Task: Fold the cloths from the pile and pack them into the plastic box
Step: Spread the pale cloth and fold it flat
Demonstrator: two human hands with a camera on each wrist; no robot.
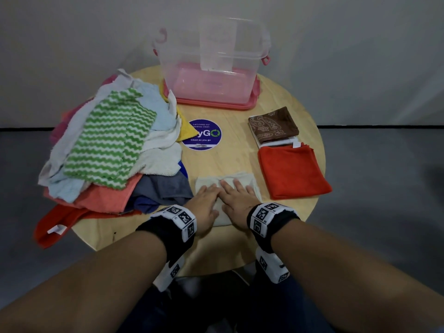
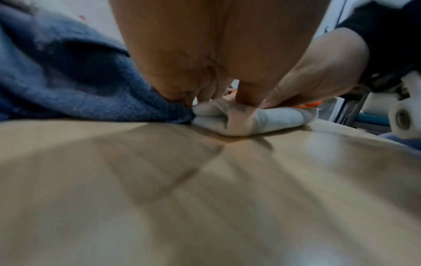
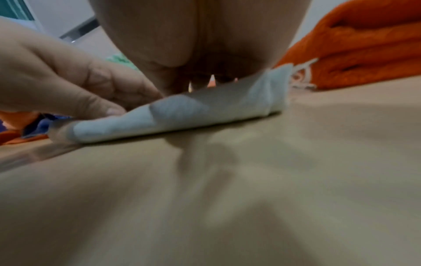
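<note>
Both flat, fingers straight: left hand [image 1: 204,203] and right hand [image 1: 237,198] pressing folded cream cloth [image 1: 242,180] onto table [image 1: 240,248], likely setting crease before boxing.

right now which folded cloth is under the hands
The cream cloth at the near table edge; both hands press flat on it. The orange cloth and brown patterned cloth lie untouched.

A folded white cloth [image 1: 242,182] lies flat between the heaped pile [image 1: 113,150] and the empty, open plastic box [image 1: 211,66].
</note>
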